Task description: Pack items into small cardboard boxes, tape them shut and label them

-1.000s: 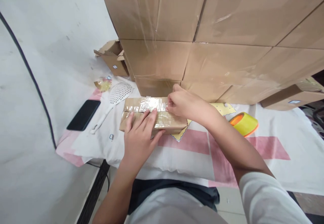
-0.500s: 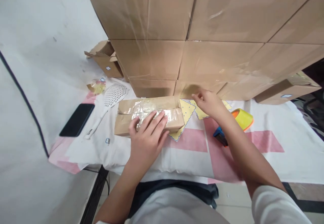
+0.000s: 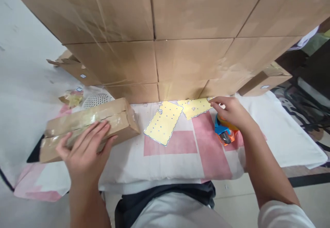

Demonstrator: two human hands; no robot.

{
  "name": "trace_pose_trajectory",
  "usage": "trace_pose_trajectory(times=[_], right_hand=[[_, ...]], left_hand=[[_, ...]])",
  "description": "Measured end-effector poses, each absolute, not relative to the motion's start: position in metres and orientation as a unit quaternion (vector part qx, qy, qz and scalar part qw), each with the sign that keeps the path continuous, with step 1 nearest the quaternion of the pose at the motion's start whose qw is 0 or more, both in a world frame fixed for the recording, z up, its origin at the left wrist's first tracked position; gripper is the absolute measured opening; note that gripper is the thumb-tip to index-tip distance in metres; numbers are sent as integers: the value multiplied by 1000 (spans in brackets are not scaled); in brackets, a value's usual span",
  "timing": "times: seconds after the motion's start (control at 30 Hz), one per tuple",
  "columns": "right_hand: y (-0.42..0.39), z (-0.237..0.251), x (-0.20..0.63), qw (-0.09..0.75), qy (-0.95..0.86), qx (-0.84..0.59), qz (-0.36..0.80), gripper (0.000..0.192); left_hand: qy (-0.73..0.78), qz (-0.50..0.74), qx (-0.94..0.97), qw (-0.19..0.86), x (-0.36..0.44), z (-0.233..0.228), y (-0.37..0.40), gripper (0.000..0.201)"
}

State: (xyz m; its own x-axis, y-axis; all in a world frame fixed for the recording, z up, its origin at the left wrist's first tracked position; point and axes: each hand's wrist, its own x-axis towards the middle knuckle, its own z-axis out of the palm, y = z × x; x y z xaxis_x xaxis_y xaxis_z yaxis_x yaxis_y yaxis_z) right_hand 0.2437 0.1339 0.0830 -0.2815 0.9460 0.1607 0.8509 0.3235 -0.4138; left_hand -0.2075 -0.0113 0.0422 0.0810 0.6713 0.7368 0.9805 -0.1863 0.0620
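- Left hand (image 3: 84, 152) is lying flat on the taped box (image 3: 87, 126), fingers spread over its top and near side; palm pressing, not gripping round it.
- The box is sitting at 9 o'clock on the table (image 3: 283, 142), long axis tilted so the right end is pointing toward 1 o'clock. Clear tape is showing along its top seam.
- Right hand (image 3: 232, 112) is resting at 2 o'clock on the tape dispenser (image 3: 224, 131), fingers curled down over it. Whether they are closing on it fully, I cannot tell; the roll is mostly hidden under the hand.
- The dispenser is showing blue and orange parts just below the hand, lying on a pink patch of the cloth (image 3: 167, 162).
- Hands are well apart, one at each side of the table.
- Two yellow dotted sheets are lying between them: the larger sheet (image 3: 163, 122) at 12 o'clock, the smaller sheet (image 3: 196, 107) just beside it toward 1 o'clock, its right end touching the right fingertips.
- A stacked carton wall (image 3: 165, 32) is filling the far side, 10 to 2 o'clock.
- A white slotted scoop (image 3: 96, 100) is showing at 10 o'clock behind the box, partly hidden.
- A dark flat item (image 3: 34, 152) is peeking out under the box's left end; too hidden to identify.
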Motion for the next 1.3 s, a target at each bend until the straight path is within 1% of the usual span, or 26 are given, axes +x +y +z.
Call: trace_pose_trajectory(times=[0.07, 0.1, 0.13, 0.17, 0.2, 0.27, 0.3, 0.33, 0.37, 0.4, 0.47, 0.5, 0.53, 0.57, 0.67, 0.77, 0.87, 0.93, 1.0, 1.07, 1.13, 1.23, 1.3], right_hand=[[123, 84, 242, 309, -754, -579, 33, 32], [118, 82, 241, 340, -722, -603, -17, 32], [113, 80, 240, 342, -686, -639, -56, 32], [108, 77, 240, 321, -653, -682, -76, 33], [104, 74, 240, 284, -624, -725, -70, 40], [98, 68, 242, 209, -589, -781, 12, 60], [96, 67, 244, 188, -582, -788, 68, 65], [94, 67, 246, 180, -580, -785, 117, 65], [93, 68, 248, 183, -583, -778, 148, 60], [93, 70, 251, 191, -588, -771, 156, 54], [96, 76, 258, 203, -595, -767, 126, 45], [99, 79, 262, 200, -597, -770, 102, 43], [103, 82, 266, 193, -596, -775, 81, 42], [108, 84, 270, 183, -594, -781, 65, 43], [124, 83, 278, 148, -572, -805, 58, 44], [137, 72, 281, 136, -511, -847, 54, 41], [137, 59, 286, 175, -484, -857, 23, 41], [134, 52, 292, 222, -490, -843, 20, 41], [130, 46, 300, 267, -491, -829, 34, 40], [128, 42, 306, 298, -491, -818, 45, 40], [127, 41, 308, 311, -493, -811, 50, 40], [127, 40, 307, 319, -502, -802, 47, 41], [128, 38, 308, 324, -511, -796, 38, 42]], left_hand=[[-609, -337, -677, 239, -216, 38, -14, 50], [-618, -333, -668, 245, -219, 35, -15, 53], [-622, -335, -658, 260, -218, 31, -17, 55], [-615, -347, -648, 286, -216, 28, -17, 57], [-597, -368, -640, 314, -209, 24, -17, 56], [-527, -416, -662, 333, -187, 17, -13, 46], [-494, -428, -690, 310, -171, 13, -9, 39], [-471, -414, -735, 258, -154, 10, -4, 33], [-461, -376, -779, 197, -136, 7, 2, 29], [-472, -312, -814, 131, -118, 4, 8, 29], [-500, -184, -845, 47, -89, -3, 18, 46], [-515, -135, -846, 22, -80, -6, 20, 54], [-526, -105, -844, 5, -73, -8, 21, 58], [-533, -91, -841, -11, -70, -10, 21, 56], [-546, -101, -830, -58, -72, -5, 20, 42], [-579, -95, -808, -53, -80, 6, 34, 38], [-643, -35, -765, -26, -85, 14, 66, 50], [-687, 6, -726, -31, -86, 13, 89, 62], [-725, 33, -686, -48, -85, 7, 107, 69], [-749, 32, -660, -52, -85, -1, 117, 70], [-753, -2, -658, -31, -86, -8, 119, 67], [-739, -95, -666, -5, -92, -12, 117, 51], [-742, -172, -648, -23, -97, -10, 114, 38]])
